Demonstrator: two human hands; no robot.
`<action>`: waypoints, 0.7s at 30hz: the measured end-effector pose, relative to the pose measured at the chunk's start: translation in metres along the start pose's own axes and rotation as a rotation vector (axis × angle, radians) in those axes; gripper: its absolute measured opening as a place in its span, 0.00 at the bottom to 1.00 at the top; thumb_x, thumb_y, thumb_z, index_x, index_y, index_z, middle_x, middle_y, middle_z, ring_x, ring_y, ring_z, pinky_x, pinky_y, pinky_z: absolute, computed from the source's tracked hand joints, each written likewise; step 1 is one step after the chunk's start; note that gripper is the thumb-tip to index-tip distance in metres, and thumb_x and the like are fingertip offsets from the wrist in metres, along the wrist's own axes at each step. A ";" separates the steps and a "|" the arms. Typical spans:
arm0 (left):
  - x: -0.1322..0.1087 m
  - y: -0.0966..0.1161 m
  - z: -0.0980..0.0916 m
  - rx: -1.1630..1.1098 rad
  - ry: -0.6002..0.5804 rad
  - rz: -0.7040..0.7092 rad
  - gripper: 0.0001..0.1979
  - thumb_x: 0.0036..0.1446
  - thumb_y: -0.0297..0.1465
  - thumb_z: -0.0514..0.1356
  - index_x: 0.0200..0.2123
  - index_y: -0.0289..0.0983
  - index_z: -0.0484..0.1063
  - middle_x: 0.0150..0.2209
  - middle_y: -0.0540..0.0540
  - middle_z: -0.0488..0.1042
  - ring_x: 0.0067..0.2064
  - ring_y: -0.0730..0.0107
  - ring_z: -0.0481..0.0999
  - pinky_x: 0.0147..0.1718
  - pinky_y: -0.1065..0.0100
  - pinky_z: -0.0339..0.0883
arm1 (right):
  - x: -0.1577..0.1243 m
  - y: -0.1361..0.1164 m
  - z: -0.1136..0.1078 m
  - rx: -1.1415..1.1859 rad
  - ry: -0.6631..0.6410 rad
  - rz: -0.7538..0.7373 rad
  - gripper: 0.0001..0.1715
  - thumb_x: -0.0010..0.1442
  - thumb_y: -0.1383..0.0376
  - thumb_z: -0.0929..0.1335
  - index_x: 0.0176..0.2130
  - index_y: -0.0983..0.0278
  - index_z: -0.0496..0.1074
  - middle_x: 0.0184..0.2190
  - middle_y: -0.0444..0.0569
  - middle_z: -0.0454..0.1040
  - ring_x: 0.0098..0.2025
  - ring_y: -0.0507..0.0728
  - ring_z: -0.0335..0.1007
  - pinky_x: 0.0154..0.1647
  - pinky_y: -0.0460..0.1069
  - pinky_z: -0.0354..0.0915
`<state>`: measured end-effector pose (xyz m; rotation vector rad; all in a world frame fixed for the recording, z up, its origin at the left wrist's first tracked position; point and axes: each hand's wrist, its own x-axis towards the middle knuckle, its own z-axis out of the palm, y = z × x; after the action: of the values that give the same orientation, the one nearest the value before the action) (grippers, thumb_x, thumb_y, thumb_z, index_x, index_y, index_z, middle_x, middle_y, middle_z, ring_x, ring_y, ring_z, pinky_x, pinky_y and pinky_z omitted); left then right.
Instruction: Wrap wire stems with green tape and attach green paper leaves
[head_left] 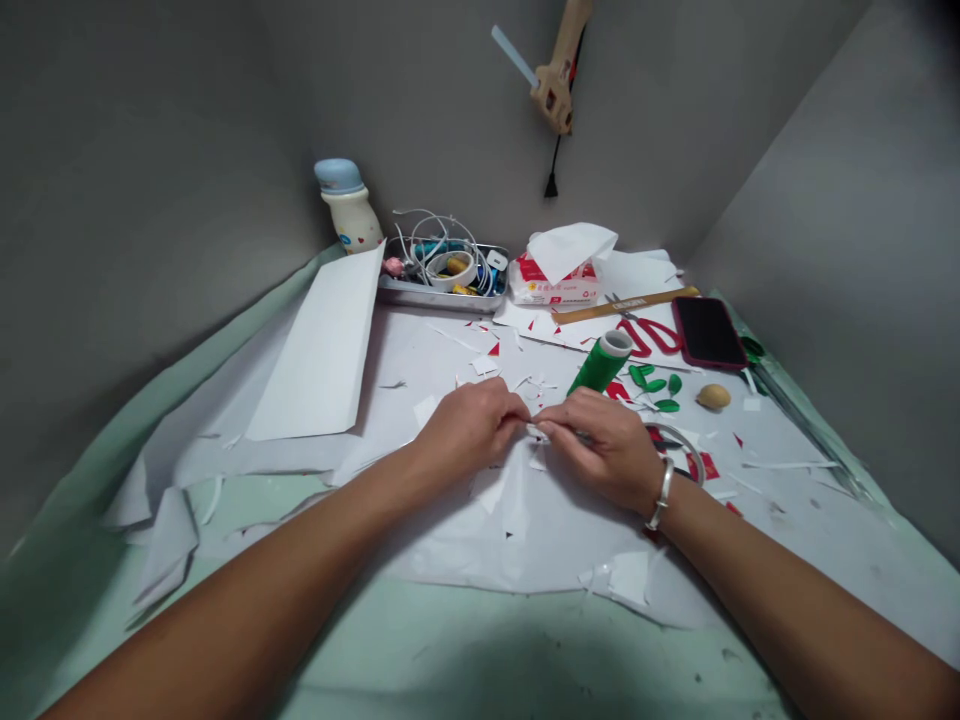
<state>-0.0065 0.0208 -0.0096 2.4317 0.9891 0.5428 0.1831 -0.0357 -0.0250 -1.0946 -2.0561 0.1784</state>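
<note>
My left hand (471, 428) and my right hand (606, 442) meet over the white paper sheets (525, 530) in the middle of the table. Both have their fingers closed in a pinch on a small white piece (536, 431) held between them. It is too small to name beyond a bit of white paper or tape. A silver bangle (660, 493) sits on my right wrist. Just behind my right hand lies a green roll (600, 364) on its side.
White and red scraps litter the mint-green table (465, 650). At the back stand a bottle (349, 207), a metal tray (442, 290) of cables and tape, and a tissue pack (559, 275). Red scissors (649, 335), a ruler (626, 305), a phone (707, 332) and green cut-outs (654, 384) lie right. A glue gun (559, 70) hangs on the wall.
</note>
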 end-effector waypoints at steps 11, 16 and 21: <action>0.002 0.012 -0.015 -0.453 -0.014 -0.041 0.05 0.54 0.28 0.62 0.33 0.37 0.79 0.34 0.47 0.77 0.37 0.71 0.75 0.39 0.68 0.66 | -0.001 0.015 0.004 0.104 -0.069 0.191 0.10 0.64 0.66 0.65 0.36 0.62 0.77 0.30 0.46 0.77 0.34 0.54 0.71 0.37 0.48 0.64; 0.004 0.004 -0.011 -0.290 0.161 -0.151 0.06 0.55 0.28 0.61 0.34 0.38 0.78 0.35 0.48 0.77 0.37 0.69 0.75 0.40 0.67 0.67 | -0.003 0.000 0.006 -0.030 -0.160 0.026 0.10 0.63 0.68 0.65 0.35 0.63 0.77 0.25 0.46 0.73 0.30 0.53 0.66 0.35 0.48 0.63; 0.001 -0.002 -0.003 -0.017 0.050 -0.043 0.09 0.56 0.25 0.57 0.35 0.38 0.79 0.34 0.45 0.76 0.37 0.65 0.74 0.38 0.65 0.66 | 0.000 -0.004 0.000 -0.044 -0.057 -0.019 0.11 0.64 0.67 0.64 0.36 0.64 0.76 0.26 0.47 0.74 0.30 0.53 0.65 0.35 0.49 0.62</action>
<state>-0.0080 0.0233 -0.0083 2.3863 1.0507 0.5979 0.1806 -0.0384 -0.0237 -1.1080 -2.1288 0.1573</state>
